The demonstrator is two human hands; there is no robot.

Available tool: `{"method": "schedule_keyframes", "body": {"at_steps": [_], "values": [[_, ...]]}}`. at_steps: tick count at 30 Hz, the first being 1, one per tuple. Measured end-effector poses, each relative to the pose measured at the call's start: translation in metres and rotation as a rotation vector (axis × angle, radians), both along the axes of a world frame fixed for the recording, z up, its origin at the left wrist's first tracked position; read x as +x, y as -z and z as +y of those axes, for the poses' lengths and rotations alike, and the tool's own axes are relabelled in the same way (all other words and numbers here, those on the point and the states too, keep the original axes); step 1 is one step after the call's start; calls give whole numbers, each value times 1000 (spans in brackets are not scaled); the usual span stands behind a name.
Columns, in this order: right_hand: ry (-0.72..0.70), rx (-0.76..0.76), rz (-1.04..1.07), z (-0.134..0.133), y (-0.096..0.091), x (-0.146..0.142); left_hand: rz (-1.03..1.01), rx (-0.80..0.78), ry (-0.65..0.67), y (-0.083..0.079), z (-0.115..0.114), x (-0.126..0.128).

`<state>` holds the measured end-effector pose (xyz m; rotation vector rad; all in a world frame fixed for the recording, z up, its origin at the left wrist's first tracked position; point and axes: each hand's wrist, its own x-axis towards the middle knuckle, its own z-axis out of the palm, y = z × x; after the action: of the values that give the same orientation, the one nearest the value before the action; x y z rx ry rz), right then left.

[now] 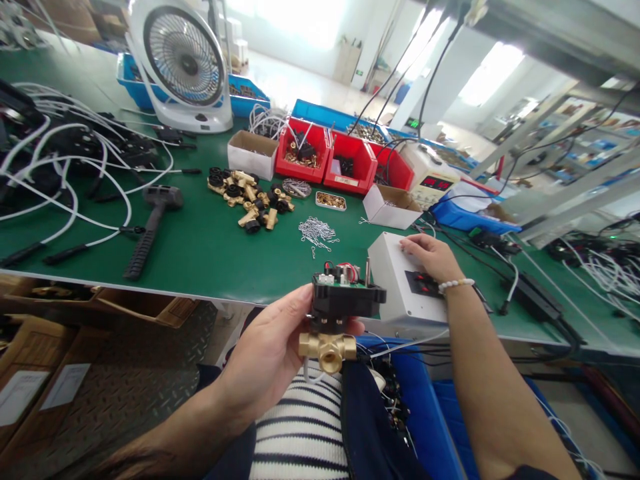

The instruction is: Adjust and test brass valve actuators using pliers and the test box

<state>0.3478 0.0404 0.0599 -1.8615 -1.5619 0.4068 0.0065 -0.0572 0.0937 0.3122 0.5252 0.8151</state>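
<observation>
My left hand (pixel 270 350) is closed around a valve assembly (pixel 340 313) held in front of the table edge. The assembly has a brass fitting at the bottom and a black housing on top, open, with a circuit board and red wires showing. My right hand (pixel 430 257) rests on top of a white box (pixel 395 280) at the table's front edge. Its fingers lie curled over the box's far side, next to a black switch panel; nothing shows in them. A bead bracelet sits on that wrist.
On the green table (pixel 200 247) lie a pile of brass and black fittings (pixel 247 197), loose metal clips (pixel 317 231), red parts bins (pixel 325 157), small cardboard boxes, a black mallet (pixel 150 227), white cables at left and a fan (pixel 183 63). A blue crate (pixel 425 407) stands below.
</observation>
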Motion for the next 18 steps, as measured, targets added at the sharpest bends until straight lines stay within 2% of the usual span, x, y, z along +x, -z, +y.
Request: {"method": "schedule_keyframes", "body": {"at_steps": [14,18], "values": [[-3,-11,14,1,2,2,-22,17,-6,2,-2,0],[-9,-27,11,1,2,3,-96,-87,65,5,1,-1]]}}
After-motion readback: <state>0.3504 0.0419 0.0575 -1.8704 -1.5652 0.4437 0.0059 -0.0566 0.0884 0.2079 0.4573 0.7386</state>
